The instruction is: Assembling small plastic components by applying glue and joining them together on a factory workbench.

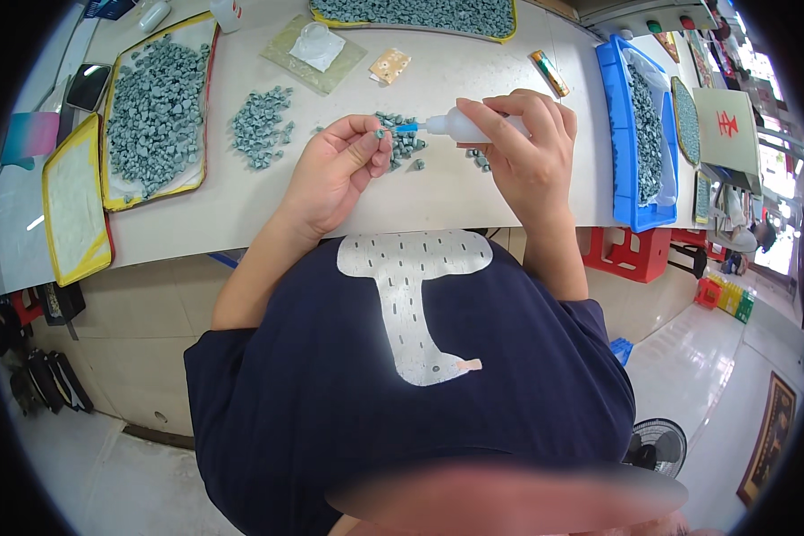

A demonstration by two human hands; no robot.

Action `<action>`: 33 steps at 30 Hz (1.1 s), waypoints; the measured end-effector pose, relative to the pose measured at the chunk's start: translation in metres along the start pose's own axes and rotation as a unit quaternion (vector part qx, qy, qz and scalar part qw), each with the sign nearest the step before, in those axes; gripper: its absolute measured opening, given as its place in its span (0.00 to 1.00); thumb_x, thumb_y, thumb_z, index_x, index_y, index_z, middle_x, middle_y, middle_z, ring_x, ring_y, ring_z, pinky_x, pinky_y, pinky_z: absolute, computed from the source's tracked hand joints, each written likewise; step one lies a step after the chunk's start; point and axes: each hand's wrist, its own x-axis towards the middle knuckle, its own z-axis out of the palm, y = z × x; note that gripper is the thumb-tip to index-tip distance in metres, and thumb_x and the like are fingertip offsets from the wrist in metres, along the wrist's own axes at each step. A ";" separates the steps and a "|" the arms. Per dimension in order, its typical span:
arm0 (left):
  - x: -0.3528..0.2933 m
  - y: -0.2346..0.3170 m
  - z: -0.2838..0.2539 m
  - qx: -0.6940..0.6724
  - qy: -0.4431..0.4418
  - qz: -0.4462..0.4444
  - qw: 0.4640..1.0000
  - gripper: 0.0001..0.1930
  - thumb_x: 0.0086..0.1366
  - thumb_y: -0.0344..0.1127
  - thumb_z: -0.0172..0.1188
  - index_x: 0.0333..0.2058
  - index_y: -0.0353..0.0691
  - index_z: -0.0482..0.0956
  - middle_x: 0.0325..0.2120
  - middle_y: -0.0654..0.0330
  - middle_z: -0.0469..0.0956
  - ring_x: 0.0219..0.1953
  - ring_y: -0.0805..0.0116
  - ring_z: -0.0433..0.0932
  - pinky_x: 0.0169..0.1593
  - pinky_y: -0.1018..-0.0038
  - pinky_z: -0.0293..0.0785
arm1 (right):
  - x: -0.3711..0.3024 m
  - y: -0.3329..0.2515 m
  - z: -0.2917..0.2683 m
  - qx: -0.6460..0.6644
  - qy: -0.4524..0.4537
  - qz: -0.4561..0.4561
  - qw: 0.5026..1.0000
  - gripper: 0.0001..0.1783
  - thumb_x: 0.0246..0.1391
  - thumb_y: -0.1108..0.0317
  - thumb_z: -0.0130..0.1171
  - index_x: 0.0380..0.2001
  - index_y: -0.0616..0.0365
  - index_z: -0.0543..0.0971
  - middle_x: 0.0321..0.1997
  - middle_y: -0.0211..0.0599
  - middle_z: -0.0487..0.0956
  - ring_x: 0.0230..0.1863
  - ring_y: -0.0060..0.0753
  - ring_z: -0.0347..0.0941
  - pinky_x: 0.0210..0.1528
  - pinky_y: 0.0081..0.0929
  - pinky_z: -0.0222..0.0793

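Note:
My left hand (335,174) is closed in a pinch on a small grey-green piece (380,134) over the table. My right hand (536,147) grips a white squeeze bottle (460,126) lying sideways in the fingers. Its thin blue nozzle (406,128) points left, its tip close to the pinched piece; whether they touch I cannot tell. Behind the nozzle sits a small heap of grey-green pieces (397,120), partly hidden by the bottle and fingers. A few more pieces (479,159) lie beneath the right hand. Left of my left hand is a larger loose pile (261,127).
A yellow-edged tray (207,134) full of pieces stands at the left, beside a second yellow-rimmed tray (107,234). A blue bin (618,134) holds pieces at the right. Farther back are a greenish mat (281,49), a patterned packet (390,65) and an orange-green tube (549,73).

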 end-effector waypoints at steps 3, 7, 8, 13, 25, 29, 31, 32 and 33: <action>0.001 0.000 -0.002 -0.008 -0.007 -0.001 1.000 0.06 0.66 0.27 0.53 0.41 0.34 0.71 0.33 0.59 0.74 0.30 0.74 0.68 0.38 0.79 0.68 | 0.001 0.005 0.001 0.019 0.000 0.003 1.000 0.22 0.31 0.68 0.71 0.37 0.46 0.83 0.32 0.24 0.77 0.37 0.27 0.73 0.39 0.27 0.60; 0.003 -0.002 -0.002 -0.036 -0.020 -0.002 0.999 0.06 0.66 0.27 0.53 0.41 0.35 0.71 0.33 0.59 0.74 0.31 0.74 0.68 0.38 0.79 0.67 | -0.003 0.020 0.013 0.169 0.047 0.092 0.980 0.20 0.36 0.70 0.71 0.39 0.51 0.82 0.31 0.28 0.77 0.36 0.27 0.73 0.36 0.24 0.62; 0.004 -0.003 -0.002 -0.036 -0.028 -0.003 0.999 0.06 0.66 0.28 0.53 0.42 0.35 0.72 0.33 0.59 0.73 0.31 0.73 0.68 0.37 0.79 0.67 | -0.004 0.024 0.019 0.207 0.041 0.140 0.967 0.20 0.37 0.70 0.71 0.39 0.53 0.81 0.32 0.29 0.78 0.36 0.27 0.72 0.36 0.23 0.63; 0.003 -0.009 0.007 -0.032 -0.052 -0.013 0.998 0.06 0.67 0.28 0.53 0.41 0.36 0.72 0.33 0.59 0.73 0.32 0.73 0.67 0.36 0.78 0.65 | -0.006 0.050 0.046 0.266 -0.028 0.252 0.930 0.20 0.40 0.69 0.72 0.40 0.57 0.80 0.34 0.32 0.78 0.35 0.24 0.71 0.37 0.22 0.67; 0.001 -0.004 0.009 -0.016 -0.065 -0.024 0.997 0.06 0.67 0.28 0.53 0.41 0.36 0.73 0.32 0.61 0.71 0.32 0.74 0.67 0.36 0.78 0.65 | -0.015 0.041 0.021 0.186 -0.221 0.277 0.916 0.16 0.43 0.67 0.68 0.36 0.60 0.79 0.31 0.36 0.77 0.31 0.32 0.70 0.36 0.27 0.68; 0.003 -0.007 0.007 -0.020 -0.094 -0.017 0.995 0.05 0.67 0.29 0.53 0.40 0.37 0.72 0.31 0.61 0.72 0.32 0.75 0.67 0.36 0.78 0.64 | -0.027 0.032 0.017 0.111 -0.301 0.185 0.929 0.12 0.45 0.70 0.65 0.36 0.60 0.79 0.31 0.40 0.77 0.33 0.37 0.73 0.37 0.29 0.69; 0.004 -0.008 0.008 -0.023 -0.106 -0.014 0.994 0.05 0.67 0.29 0.53 0.40 0.37 0.72 0.31 0.61 0.72 0.32 0.75 0.67 0.36 0.79 0.64 | -0.030 0.031 0.018 0.084 -0.307 0.143 0.937 0.11 0.46 0.71 0.64 0.35 0.60 0.79 0.31 0.41 0.77 0.33 0.39 0.73 0.37 0.30 0.70; 0.003 -0.008 0.008 -0.027 -0.111 -0.013 0.993 0.05 0.67 0.29 0.53 0.40 0.37 0.72 0.31 0.61 0.72 0.32 0.75 0.67 0.36 0.79 0.64 | -0.031 0.030 0.018 0.097 -0.308 0.157 0.933 0.10 0.47 0.72 0.63 0.35 0.60 0.79 0.31 0.41 0.77 0.34 0.40 0.74 0.38 0.30 0.70; 0.003 -0.008 0.009 -0.030 -0.116 -0.012 0.993 0.04 0.67 0.29 0.54 0.39 0.37 0.72 0.31 0.61 0.72 0.32 0.75 0.67 0.36 0.79 0.64 | -0.032 0.030 0.019 0.111 -0.309 0.171 0.929 0.09 0.47 0.72 0.62 0.35 0.60 0.79 0.31 0.41 0.77 0.34 0.41 0.74 0.38 0.30 0.70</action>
